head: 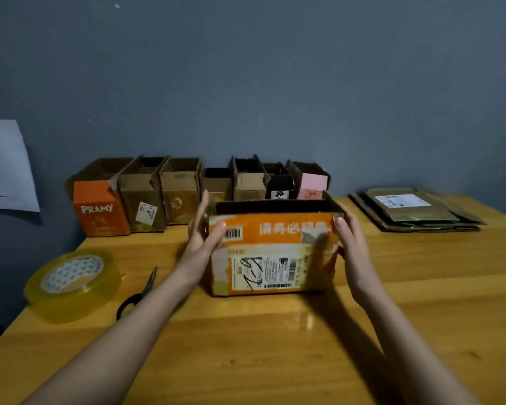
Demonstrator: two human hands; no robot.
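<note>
Honey-coloured wood makes up the table point(275, 346), and two bare forearms reach out across its near part. To the left of them lie a thick roll of clear yellowish tape point(72, 283), flat on its side, and just beside it black-handled scissors point(139, 290), blades together and pointing away. Mid-table stands the orange box point(272, 258), upright on its base between the two hands, its long printed face toward the camera with a white shipping label point(269, 271) low on it. Its top is open; the inside is dark and I cannot tell what, if anything, lies in it. The left hand point(202, 238) presses the box's left end with straight fingers point(203, 206) held together and pointing up, the thumb laid on the front face. The right hand point(349, 244) meets the right end, thumb on the upper front corner; its fingers are hidden behind the box, so whether they are curled cannot be told. Behind the box, against the wall, a row of open-topped cartons point(184, 188) stands side by side, touching: an orange one marked PRAMY point(100, 211) at the left, brown ones, a black one point(279, 185) and a pink-fronted one point(313, 182). Their insides are shadowed and unreadable. At the far right lies a stack of flattened cardboard point(412, 211). A white sheet point(8, 168) hangs on the grey-blue wall point(275, 83).
</note>
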